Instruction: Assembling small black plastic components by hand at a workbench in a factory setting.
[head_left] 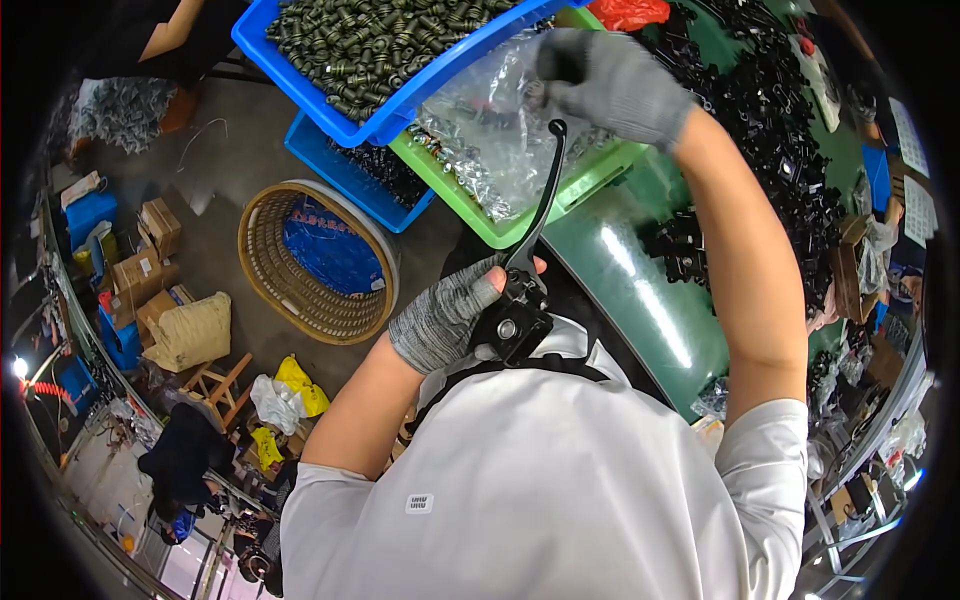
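Note:
My left hand (445, 318), in a grey glove with bare fingertips, is closed around a black brake lever assembly (515, 318) in front of my chest. Its long curved lever points up and away, ending in a small round knob. My right hand (620, 88), also in a grey glove, is over the far side of a green bin (492, 232). The fingers curl inward above a clear plastic bag (485, 130) with small shiny parts; whatever they may hold is too small to make out.
A blue bin (375, 130) full of dark green cylindrical parts stands at the far left of the green bin, above another blue bin (405, 215). A round woven basket (262, 285) is on the floor at left. Many black parts (770, 190) cover the green tabletop (610, 290) at right.

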